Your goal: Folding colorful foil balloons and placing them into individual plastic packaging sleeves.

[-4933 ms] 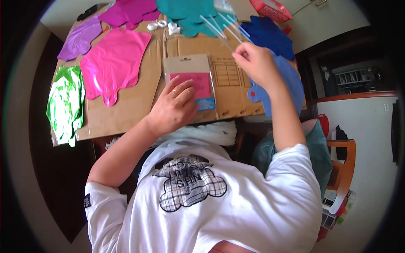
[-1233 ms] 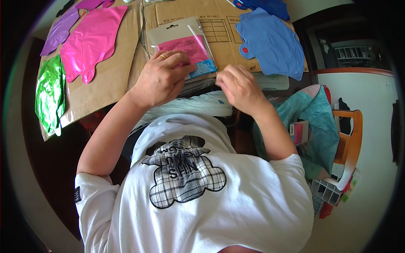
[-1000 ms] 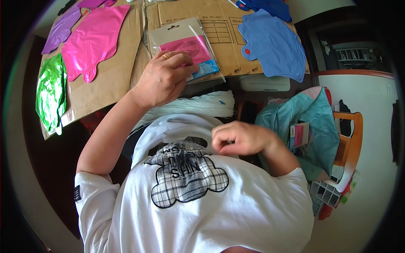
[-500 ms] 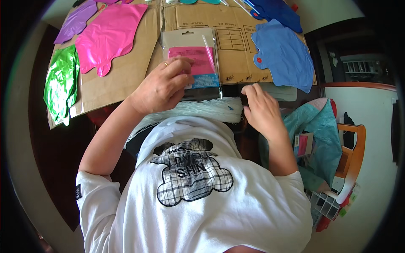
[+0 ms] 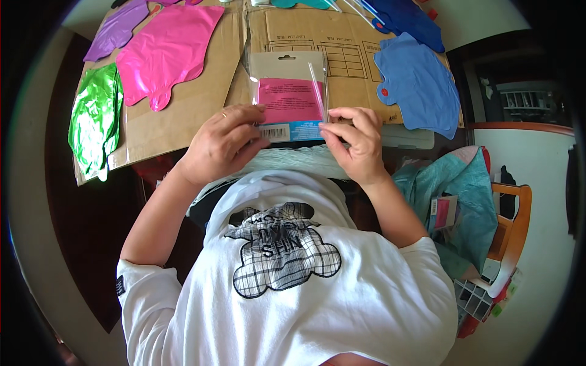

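Note:
A clear plastic packet [image 5: 287,91] with a pink folded balloon inside and a blue strip along its near edge lies on the flattened cardboard [image 5: 183,116]. My left hand [image 5: 223,143] presses on the packet's near left corner. My right hand [image 5: 357,143] pinches the packet's near right corner, where a thin clear straw [image 5: 317,88] runs along the packet's right side. Both hands are close together at the table's near edge.
Flat foil balloons lie around the cardboard: a pink one [image 5: 168,52], a purple one [image 5: 116,30], a green one [image 5: 94,119] at the left edge, a light blue one [image 5: 418,88] and a dark blue one [image 5: 409,21]. A teal cloth [image 5: 464,195] drapes a wooden chair [image 5: 513,226] at right.
My right hand dropped to my chest a second ago, then came back up to the table edge and now grips the packet's right corner. My left hand has stayed on the packet.

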`<state>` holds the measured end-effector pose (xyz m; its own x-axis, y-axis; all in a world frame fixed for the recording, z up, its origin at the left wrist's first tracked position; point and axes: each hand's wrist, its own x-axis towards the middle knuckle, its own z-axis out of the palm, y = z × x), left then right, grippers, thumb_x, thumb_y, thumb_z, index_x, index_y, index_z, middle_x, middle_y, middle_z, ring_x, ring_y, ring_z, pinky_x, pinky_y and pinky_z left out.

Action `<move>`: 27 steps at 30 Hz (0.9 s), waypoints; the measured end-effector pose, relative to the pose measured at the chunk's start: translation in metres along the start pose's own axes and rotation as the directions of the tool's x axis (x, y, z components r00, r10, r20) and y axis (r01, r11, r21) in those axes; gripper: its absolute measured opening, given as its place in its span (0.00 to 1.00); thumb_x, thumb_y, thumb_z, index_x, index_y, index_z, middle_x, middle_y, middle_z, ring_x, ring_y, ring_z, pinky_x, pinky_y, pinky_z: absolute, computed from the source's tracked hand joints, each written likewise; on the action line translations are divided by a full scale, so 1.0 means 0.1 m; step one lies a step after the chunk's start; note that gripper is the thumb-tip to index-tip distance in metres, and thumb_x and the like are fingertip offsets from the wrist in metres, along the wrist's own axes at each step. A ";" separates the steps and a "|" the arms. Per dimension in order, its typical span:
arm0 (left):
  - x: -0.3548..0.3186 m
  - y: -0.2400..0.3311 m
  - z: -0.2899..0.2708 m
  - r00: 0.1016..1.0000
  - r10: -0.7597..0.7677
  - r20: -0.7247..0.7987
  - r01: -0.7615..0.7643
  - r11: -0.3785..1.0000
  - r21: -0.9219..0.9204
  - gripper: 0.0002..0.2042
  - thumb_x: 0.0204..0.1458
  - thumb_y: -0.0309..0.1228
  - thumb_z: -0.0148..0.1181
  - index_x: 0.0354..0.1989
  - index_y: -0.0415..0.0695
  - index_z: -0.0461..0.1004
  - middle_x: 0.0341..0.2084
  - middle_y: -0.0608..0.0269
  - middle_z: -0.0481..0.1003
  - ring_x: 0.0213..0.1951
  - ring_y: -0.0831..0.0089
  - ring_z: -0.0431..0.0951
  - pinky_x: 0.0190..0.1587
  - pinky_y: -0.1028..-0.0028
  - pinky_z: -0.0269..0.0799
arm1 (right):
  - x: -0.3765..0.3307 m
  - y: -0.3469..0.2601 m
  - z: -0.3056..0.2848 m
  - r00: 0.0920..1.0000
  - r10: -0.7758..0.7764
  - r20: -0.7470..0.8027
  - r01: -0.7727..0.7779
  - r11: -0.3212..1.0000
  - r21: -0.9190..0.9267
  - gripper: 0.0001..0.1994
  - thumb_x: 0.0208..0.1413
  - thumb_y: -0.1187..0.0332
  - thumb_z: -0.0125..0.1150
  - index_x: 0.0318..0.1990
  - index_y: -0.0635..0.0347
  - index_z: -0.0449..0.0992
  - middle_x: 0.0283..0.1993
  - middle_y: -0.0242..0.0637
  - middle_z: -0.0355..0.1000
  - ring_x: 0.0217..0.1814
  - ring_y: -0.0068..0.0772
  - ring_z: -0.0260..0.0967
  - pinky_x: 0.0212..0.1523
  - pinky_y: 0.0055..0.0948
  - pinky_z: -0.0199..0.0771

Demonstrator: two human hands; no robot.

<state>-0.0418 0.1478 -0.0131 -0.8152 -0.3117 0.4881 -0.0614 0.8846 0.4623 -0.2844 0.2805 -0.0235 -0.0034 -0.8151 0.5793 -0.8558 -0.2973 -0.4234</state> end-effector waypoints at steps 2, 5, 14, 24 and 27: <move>-0.04 -0.05 0.07 0.991 -0.131 -0.030 0.130 0.991 -0.035 0.11 0.40 0.24 0.68 0.30 0.41 0.71 0.41 0.56 0.74 0.49 0.59 0.76 0.49 0.64 0.71 | -0.03 -0.07 0.07 0.984 0.166 -0.058 -0.166 0.986 0.008 0.07 0.40 0.72 0.69 0.29 0.49 0.80 0.40 0.29 0.73 0.42 0.34 0.65 0.46 0.35 0.59; 0.07 0.01 0.02 0.990 -0.138 -0.022 0.139 0.990 0.036 0.11 0.42 0.24 0.64 0.36 0.43 0.73 0.38 0.60 0.74 0.39 0.66 0.76 0.44 0.67 0.67 | 0.01 -0.15 0.15 0.953 0.296 -0.057 -0.300 0.951 -0.079 0.09 0.40 0.74 0.67 0.30 0.53 0.73 0.35 0.30 0.71 0.41 0.36 0.65 0.44 0.37 0.59; 0.31 0.53 0.25 0.997 0.065 0.035 -0.072 0.968 0.238 0.27 0.41 0.28 0.56 0.56 0.46 0.70 0.58 0.57 0.66 0.65 0.58 0.59 0.66 0.57 0.49 | 0.19 -0.17 0.13 0.899 0.438 0.035 -0.436 0.899 -0.044 0.16 0.42 0.77 0.61 0.41 0.56 0.66 0.29 0.33 0.67 0.36 0.40 0.67 0.39 0.41 0.60; 0.30 0.25 0.50 0.977 -0.092 0.194 0.007 0.917 0.398 0.32 0.48 0.26 0.49 0.66 0.45 0.57 0.67 0.61 0.56 0.68 0.61 0.54 0.68 0.56 0.44 | 0.14 -0.11 -0.16 0.821 0.565 -0.077 -0.566 0.791 -0.230 0.12 0.45 0.76 0.62 0.38 0.61 0.70 0.27 0.38 0.70 0.31 0.41 0.70 0.32 0.38 0.69; 0.31 0.25 0.50 0.979 -0.089 0.183 0.014 0.925 0.379 0.30 0.48 0.25 0.49 0.65 0.45 0.59 0.66 0.61 0.58 0.68 0.61 0.55 0.68 0.56 0.45 | 0.40 -0.09 -0.11 0.919 0.369 -0.139 -0.385 0.916 -0.111 0.13 0.45 0.72 0.64 0.41 0.58 0.72 0.34 0.37 0.70 0.37 0.41 0.68 0.39 0.41 0.67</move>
<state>-0.0973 0.1783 -0.0238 -0.8979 -0.3208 0.3014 -0.2862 0.9457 0.1539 -0.2828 0.2555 0.0110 -0.3911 -0.7896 0.4727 -0.8401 0.0965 -0.5338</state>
